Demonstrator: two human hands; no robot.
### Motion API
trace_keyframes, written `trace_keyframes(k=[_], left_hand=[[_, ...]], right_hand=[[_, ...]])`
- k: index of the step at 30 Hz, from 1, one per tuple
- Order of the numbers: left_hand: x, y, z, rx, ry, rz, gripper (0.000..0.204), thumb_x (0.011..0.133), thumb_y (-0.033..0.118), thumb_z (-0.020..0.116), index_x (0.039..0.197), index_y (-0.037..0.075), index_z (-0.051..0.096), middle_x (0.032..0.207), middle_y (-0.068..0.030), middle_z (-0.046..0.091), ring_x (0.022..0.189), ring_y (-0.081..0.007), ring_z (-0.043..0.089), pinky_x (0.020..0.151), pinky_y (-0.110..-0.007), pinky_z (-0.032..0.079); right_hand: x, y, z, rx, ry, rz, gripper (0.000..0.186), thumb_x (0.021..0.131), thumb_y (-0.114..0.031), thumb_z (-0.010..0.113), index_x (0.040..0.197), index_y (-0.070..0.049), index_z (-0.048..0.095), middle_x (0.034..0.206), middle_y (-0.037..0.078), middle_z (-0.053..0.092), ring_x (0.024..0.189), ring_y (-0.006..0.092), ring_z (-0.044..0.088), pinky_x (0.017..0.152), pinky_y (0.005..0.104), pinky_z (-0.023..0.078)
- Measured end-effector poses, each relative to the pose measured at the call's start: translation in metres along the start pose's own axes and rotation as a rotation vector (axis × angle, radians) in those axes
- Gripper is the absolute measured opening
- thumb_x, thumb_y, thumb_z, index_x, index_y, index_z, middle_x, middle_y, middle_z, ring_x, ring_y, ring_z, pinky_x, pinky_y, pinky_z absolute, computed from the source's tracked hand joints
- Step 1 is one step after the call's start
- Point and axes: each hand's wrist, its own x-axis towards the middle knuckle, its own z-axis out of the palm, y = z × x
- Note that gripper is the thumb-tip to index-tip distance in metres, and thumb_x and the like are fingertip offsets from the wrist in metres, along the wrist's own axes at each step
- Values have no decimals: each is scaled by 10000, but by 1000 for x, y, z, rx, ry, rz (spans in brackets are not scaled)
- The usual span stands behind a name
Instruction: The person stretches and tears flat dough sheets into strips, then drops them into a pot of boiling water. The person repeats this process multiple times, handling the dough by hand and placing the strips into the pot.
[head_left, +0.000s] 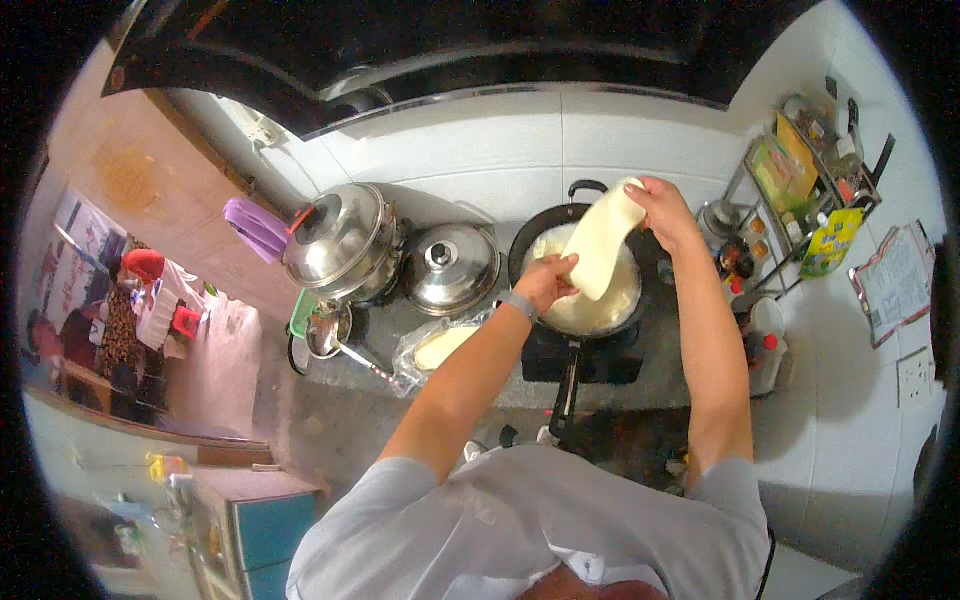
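A long, flat, pale yellow piece of dough (603, 240) is stretched over the wok (517, 240), slanting up to the right. My right hand (665, 210) grips its upper end, above the far right rim. With fingers closed, my left hand (545, 282) pinches its lower left edge over the wok's left side. Inside the wok lie pale, creamy contents (590, 315), partly hidden by the dough. The wok sits on a black stove (540, 368), its dark handle (567, 390) pointing toward me. Another pale piece of dough (445, 347) rests on clear plastic, left of the wok.
Left of the wok stand a lidded steel steamer pot (340, 245) and a domed steel lid (450, 270). A ladle (365, 365) leans from a small bowl there. Purple gloves (257, 228) hang by the pot. A rack of seasonings (790, 190) and a white jug (768, 362) stand right.
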Motion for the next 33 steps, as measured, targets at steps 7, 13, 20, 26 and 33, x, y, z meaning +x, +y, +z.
trace_keyframes(k=[7, 13, 20, 26, 33], left_hand=[[6, 3, -27, 222, 335, 22, 304, 793, 192, 625, 950, -64, 574, 882, -126, 622, 764, -223, 613, 681, -336, 496], [26, -12, -40, 351, 327, 42, 274, 794, 178, 611, 942, -49, 575, 881, -130, 621, 741, -226, 618, 596, -347, 507], [32, -32, -67, 1005, 318, 245, 273, 726, 208, 602, 842, -38, 621, 759, -142, 633, 660, -205, 629, 555, -340, 508], [3, -5, -21, 1315, 435, 119, 314, 694, 314, 578, 774, 21, 658, 712, -133, 637, 657, -272, 628, 597, -377, 513], [5, -20, -46, 1445, 336, 153, 406, 692, 403, 610, 841, 28, 651, 758, -139, 642, 641, -248, 630, 564, -351, 506]], right_hand=[[33, 95, -50, -614, -16, 44, 298, 781, -235, 588, 846, 56, 580, 688, 171, 600, 579, 253, 612, 508, 357, 506], [19, 117, -44, -482, 45, 153, 201, 820, -185, 561, 867, 8, 593, 715, 62, 602, 581, 125, 569, 437, 251, 478], [3, 123, -33, -524, 67, 173, 213, 825, -202, 546, 880, -1, 591, 739, 65, 605, 585, 133, 573, 441, 256, 461], [1, 145, -49, -525, 69, 173, 240, 806, -188, 567, 905, 30, 590, 700, 120, 614, 516, 198, 596, 408, 297, 478], [-5, 156, -54, -586, 4, 141, 256, 822, -238, 547, 871, 8, 595, 658, 97, 606, 486, 180, 585, 410, 301, 452]])
